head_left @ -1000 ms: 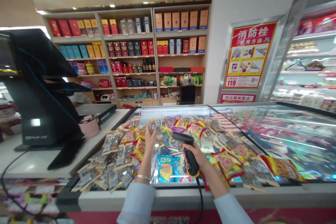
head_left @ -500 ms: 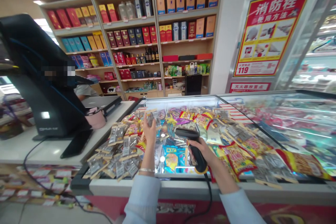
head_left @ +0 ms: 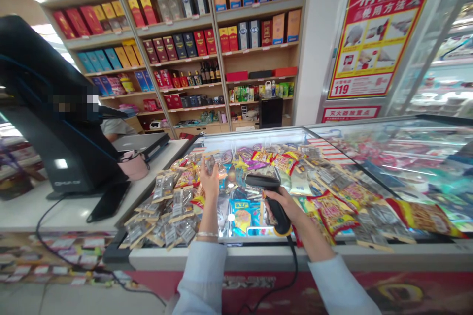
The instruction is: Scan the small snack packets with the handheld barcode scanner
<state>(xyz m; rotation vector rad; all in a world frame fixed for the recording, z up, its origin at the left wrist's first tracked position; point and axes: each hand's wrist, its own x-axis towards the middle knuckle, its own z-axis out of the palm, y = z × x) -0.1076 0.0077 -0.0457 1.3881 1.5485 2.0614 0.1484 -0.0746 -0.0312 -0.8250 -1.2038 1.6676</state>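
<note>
My right hand is wrapped round the handle of a black barcode scanner, its head turned to the left. Left of it, my left hand is raised over the snack packets with thumb and fingers curled round a small grey packet. Beneath both hands, packets cover the glass top of a freezer: small clear-and-grey ones at the left, red and yellow bags at the right. A blue packet lies between my forearms.
On the left counter stand a black terminal, a pink cup and a dark phone. The scanner's cable hangs over the freezer's front edge. Behind are shelves of boxes and part of a person.
The view has shifted slightly. My left hand is still over the packets with its fingers a little differently placed, and my right hand still holds the scanner.
</note>
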